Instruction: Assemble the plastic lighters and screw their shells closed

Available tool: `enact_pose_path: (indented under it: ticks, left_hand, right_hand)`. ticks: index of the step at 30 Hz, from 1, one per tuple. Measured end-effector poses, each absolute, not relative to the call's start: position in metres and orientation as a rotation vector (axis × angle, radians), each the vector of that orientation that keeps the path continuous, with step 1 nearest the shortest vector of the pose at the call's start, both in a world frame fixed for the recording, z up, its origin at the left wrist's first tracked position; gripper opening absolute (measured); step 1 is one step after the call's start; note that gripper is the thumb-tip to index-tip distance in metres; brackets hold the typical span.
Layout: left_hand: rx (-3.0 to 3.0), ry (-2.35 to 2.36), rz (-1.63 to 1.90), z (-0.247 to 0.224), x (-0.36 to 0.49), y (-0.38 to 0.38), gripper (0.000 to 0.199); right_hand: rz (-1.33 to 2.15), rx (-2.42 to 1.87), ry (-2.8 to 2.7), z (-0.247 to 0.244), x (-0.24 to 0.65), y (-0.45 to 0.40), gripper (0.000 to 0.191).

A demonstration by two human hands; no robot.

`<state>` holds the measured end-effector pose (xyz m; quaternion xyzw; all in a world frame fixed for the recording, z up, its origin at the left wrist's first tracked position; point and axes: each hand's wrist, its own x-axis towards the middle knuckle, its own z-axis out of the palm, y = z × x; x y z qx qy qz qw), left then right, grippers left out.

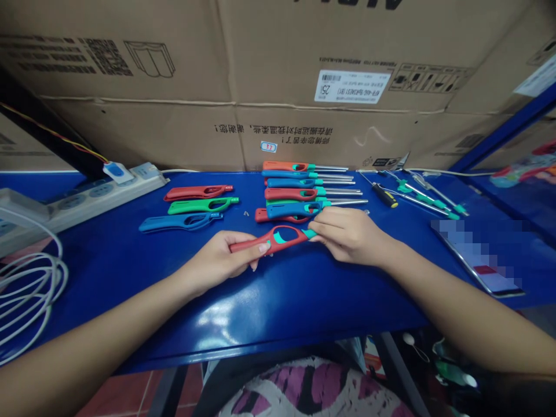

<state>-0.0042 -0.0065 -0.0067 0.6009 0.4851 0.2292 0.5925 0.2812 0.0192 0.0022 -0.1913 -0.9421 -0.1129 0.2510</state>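
Observation:
A red lighter body [290,237] with a teal trigger and teal neck is held level between both hands above the blue table. My left hand [232,253] is closed round its handle end, thumb on top. The fingers of my right hand [347,234] pinch the teal neck; whatever lies beyond it is hidden by the hand. Just behind, several lighters with metal tubes lie stacked, a blue one [291,210] nearest. To the left rest a red casing [195,192], a green casing [202,205] and a blue casing [180,222], all without tubes.
A screwdriver [384,196] and several metal tubes with teal parts [428,200] lie at the back right. A phone [478,258] is nearer the right edge. On the left are a power strip [95,194] and coiled white cable [32,284]. Cardboard [174,133] stands behind.

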Motion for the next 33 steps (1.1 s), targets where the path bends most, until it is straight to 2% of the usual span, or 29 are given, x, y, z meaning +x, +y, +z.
enact_pose_path:
  ticks: [6, 28, 33]
  left_hand:
    - [1.726, 1.171, 0.598, -0.006, -0.003, -0.01, 0.043]
    - [2.102, 1.054, 0.716, -0.014, -0.007, -0.006, 0.029]
    - [2.359, 1.003, 0.535, -0.014, -0.01, -0.002, 0.028]
  right_hand:
    - [-0.338, -0.557, -2.618, -0.002, 0.279, 0.018, 0.023]
    - [-0.359, -0.619, -2.682, 0.0, 0.276, 0.011, 0.029]
    - [-0.102, -0.697, -2.842, -0.006, 0.275, 0.016, 0.022]
